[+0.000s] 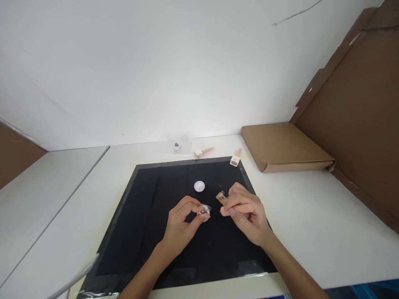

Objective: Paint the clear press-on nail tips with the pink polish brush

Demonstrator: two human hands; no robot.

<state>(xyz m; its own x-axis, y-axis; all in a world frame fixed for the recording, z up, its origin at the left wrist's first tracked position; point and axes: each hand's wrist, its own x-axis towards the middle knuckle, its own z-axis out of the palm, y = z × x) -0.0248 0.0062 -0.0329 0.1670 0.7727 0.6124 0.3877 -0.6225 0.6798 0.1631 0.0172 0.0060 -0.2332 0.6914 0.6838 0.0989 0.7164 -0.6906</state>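
Left hand (187,222) pinching small clear-and-white container (206,207), right hand (249,216) gripping peach-handled tool (243,208), both over black mat (171,182), white round dish (199,186) just beyond left hand

The tool handle (245,208) looks smooth and matt, the mat (205,253) clothlike, the box (285,145) cardboard.

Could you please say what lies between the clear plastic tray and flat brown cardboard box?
The head view shows two small white bottles with peach caps.

Flat brown cardboard box (286,143) lying on a smooth white tabletop (349,224) — tall brown cardboard panel (352,108) standing beside it, plain white wall (156,70) behind.
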